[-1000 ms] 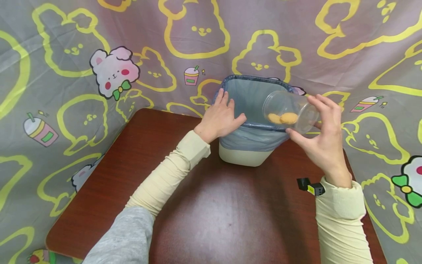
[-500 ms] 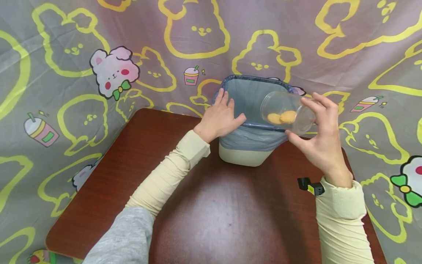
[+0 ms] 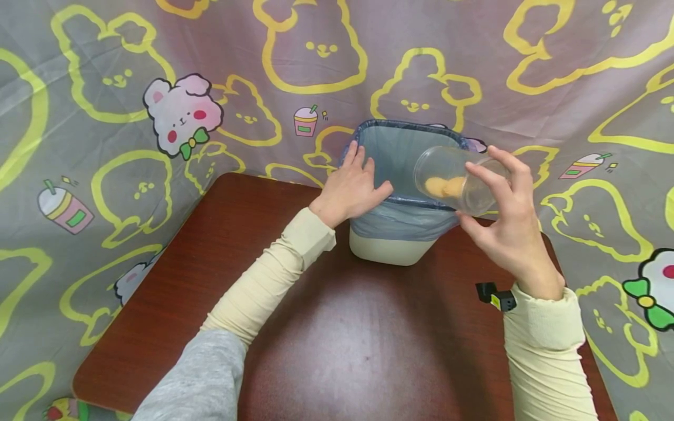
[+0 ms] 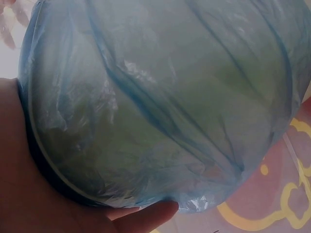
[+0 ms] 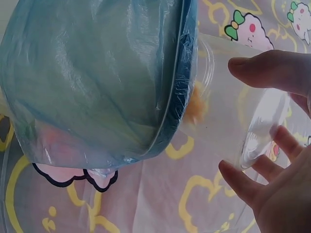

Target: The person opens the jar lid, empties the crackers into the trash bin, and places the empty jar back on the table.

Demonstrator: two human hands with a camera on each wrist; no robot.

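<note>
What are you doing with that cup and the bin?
A person sits at a brown table. Their right hand grips a clear plastic cup, tipped on its side with its mouth over the rim of a small bin lined with a blue bag. Yellowish pieces lie inside the cup, near its mouth. The left hand rests on the bin's rim.

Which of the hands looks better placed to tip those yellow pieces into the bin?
Likely the right hand: it holds the clear cup tilted over the bin, while the left hand steadies the rim.
</note>
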